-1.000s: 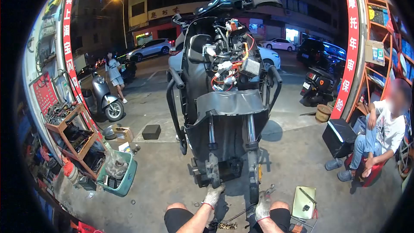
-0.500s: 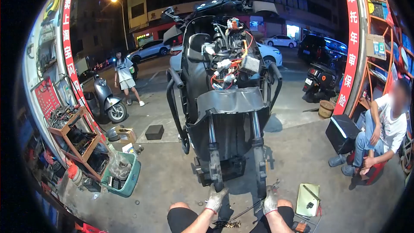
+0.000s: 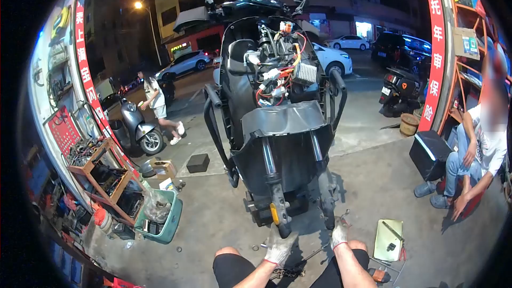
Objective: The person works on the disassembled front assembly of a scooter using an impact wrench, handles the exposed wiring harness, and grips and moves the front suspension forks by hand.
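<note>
A scooter (image 3: 285, 122) stands stripped at the front, with no wheel between its two fork legs. My left hand (image 3: 280, 247), in a pale work glove, is closed around the bottom of the left fork leg (image 3: 276, 197), which carries an orange reflector. My right hand (image 3: 340, 234), also gloved, grips the lower end of the right fork leg (image 3: 326, 196); its fingers are partly hidden. Above the fork, wiring (image 3: 277, 85) and a finned metal box (image 3: 305, 73) lie exposed. On the floor between my knees are a thin rod (image 3: 316, 252) and a chain-like piece (image 3: 289, 272).
At right, a pale tray (image 3: 388, 240) holds small parts, with a power tool (image 3: 379, 276) nearby. A person (image 3: 472, 154) sits beside a black box (image 3: 430, 154). Leftward are a green bin (image 3: 169, 223), a tool shelf (image 3: 106, 176) and a black block (image 3: 198, 163). Another person (image 3: 157, 104) is outside.
The fork legs and handlebar have turned, and the left leg's orange reflector now shows. Both hands stay at the fork ends. The person outside has turned sideways; the seated person's arm reaches lower.
</note>
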`<action>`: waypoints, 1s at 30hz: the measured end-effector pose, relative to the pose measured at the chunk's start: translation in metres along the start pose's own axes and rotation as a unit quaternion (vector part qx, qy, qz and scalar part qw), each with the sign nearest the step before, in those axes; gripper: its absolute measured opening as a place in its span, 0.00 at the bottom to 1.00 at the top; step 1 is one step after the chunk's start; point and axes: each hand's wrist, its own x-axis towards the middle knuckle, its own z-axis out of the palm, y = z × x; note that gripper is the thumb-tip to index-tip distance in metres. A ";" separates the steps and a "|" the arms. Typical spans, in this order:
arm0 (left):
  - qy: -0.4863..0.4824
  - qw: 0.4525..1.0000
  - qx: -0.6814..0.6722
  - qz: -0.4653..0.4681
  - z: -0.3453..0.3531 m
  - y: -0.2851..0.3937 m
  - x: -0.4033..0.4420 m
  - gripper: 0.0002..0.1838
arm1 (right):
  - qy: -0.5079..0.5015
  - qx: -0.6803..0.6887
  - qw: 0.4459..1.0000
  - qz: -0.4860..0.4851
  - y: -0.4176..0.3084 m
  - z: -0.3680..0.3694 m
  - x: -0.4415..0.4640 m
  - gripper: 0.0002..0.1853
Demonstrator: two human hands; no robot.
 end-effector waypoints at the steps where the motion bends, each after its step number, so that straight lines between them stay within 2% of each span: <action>1: -0.002 0.999 0.009 0.039 0.002 0.002 -0.001 0.29 | 0.000 0.002 1.000 0.002 0.008 -0.001 0.007 0.15; 3: -0.017 0.999 0.014 0.037 0.006 -0.002 0.000 0.29 | 0.003 0.027 1.000 0.008 0.004 0.006 0.008 0.15; 5: -0.020 0.998 0.055 0.026 0.008 0.013 -0.005 0.29 | -0.018 0.072 0.997 -0.009 0.033 0.007 0.038 0.14; 7: -0.014 0.996 0.064 0.060 0.011 0.014 -0.008 0.31 | -0.001 0.049 0.999 0.025 0.045 0.007 0.048 0.14; 9: -0.028 0.995 0.094 0.014 0.014 0.013 -0.006 0.32 | -0.012 0.076 0.996 0.053 0.048 0.009 0.052 0.13; 13: -0.035 0.989 0.144 0.014 0.020 0.011 -0.006 0.32 | -0.020 0.112 0.990 0.087 0.053 0.016 0.058 0.12; 21: -0.008 0.989 0.139 0.038 0.034 0.032 -0.015 0.31 | -0.016 0.108 0.985 0.134 0.047 0.030 0.062 0.13; 24: -0.001 0.987 0.161 0.028 0.034 0.031 -0.015 0.30 | -0.034 0.103 0.985 0.134 0.037 0.028 0.052 0.13; 27: 0.001 0.987 0.157 0.023 0.030 0.022 -0.013 0.30 | 0.017 0.134 0.986 0.093 0.108 0.022 0.106 0.13; 30: -0.001 0.992 0.125 0.024 0.021 0.020 -0.011 0.29 | -0.015 0.157 0.985 0.065 0.073 0.015 0.068 0.13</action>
